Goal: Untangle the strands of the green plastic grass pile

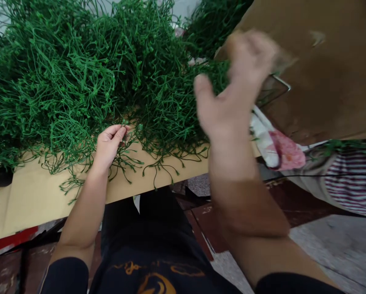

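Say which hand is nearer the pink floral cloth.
Right. Right hand is above-left of the pink floral cloth in frame; left hand is farther left, at the green sprigs.

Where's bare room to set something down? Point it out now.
Widest bare patch: the cardboard bordered by the left forearm, the green stems and the near edge. A thinner strip, crossed by stem tips, runs along that edge right of the forearm. Crowded: the far side, heaped with stems.

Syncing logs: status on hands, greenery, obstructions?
Left hand pinching at green strands. Right hand raised, open, blurred. Strands heaped over cardboard. Possible obstruction: brown panel beyond right hand.
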Action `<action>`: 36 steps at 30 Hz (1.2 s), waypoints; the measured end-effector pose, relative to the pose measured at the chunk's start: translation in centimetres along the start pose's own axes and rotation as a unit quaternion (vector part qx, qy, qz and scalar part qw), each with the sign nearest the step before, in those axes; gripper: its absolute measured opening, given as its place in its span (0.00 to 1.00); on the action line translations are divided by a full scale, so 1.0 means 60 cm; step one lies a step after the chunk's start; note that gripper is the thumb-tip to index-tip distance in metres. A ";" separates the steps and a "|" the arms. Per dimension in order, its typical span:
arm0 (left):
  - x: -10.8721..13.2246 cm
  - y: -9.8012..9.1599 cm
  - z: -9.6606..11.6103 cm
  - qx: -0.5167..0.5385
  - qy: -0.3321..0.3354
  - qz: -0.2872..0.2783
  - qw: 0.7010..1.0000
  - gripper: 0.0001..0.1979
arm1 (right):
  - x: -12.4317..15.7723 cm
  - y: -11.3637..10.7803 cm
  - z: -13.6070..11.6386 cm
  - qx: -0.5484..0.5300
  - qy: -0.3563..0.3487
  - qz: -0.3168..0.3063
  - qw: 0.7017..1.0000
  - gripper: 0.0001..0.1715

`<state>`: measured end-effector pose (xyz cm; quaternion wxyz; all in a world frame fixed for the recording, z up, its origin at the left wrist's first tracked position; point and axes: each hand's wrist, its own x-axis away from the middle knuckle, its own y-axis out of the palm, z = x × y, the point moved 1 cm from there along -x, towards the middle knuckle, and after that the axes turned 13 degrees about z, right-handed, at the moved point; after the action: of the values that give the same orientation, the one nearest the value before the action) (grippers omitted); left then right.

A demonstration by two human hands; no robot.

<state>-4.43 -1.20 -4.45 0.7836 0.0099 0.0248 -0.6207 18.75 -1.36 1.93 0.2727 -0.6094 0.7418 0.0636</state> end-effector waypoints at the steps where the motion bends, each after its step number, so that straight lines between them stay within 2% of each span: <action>1: 0.001 0.003 0.000 -0.007 0.004 -0.012 1.000 0.12 | 0.005 0.012 -0.004 0.013 -0.007 -0.011 1.000 0.15; 6: 0.009 0.010 -0.003 -0.057 0.049 -0.053 0.996 0.14 | 0.040 0.112 -0.011 0.070 -0.039 -0.062 0.995 0.09; 9: 0.011 0.007 -0.003 -0.086 0.093 -0.060 0.990 0.14 | 0.048 0.146 -0.005 0.104 -0.055 -0.070 0.991 0.07; 13: 0.010 0.003 0.001 -0.143 0.156 -0.051 0.976 0.12 | 0.036 0.135 0.008 0.097 -0.058 -0.013 0.994 0.08; 17: 0.014 0.002 0.005 -0.240 0.199 -0.093 0.946 0.12 | 0.017 0.107 0.027 0.056 -0.036 0.059 0.996 0.12; 20: 0.018 0.002 0.005 -0.277 0.183 -0.127 0.934 0.12 | 0.008 0.102 0.044 0.021 -0.023 0.079 0.996 0.15; 27: 0.023 0.002 0.004 -0.229 0.136 -0.155 0.951 0.13 | -0.007 0.107 0.066 -0.012 -0.053 0.160 0.986 0.18; 31: 0.025 0.001 0.009 -0.189 0.114 -0.146 0.964 0.15 | -0.013 0.108 0.072 -0.043 -0.032 0.153 0.987 0.19; 36: 0.025 -0.002 0.019 -0.096 0.046 -0.100 0.989 0.17 | -0.006 0.117 0.058 -0.153 0.031 0.079 0.984 0.18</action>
<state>-4.15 -2.76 -3.38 0.7130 -0.0395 0.1210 -0.6895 13.35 2.18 -2.48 0.1468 -0.5848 0.7774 0.1791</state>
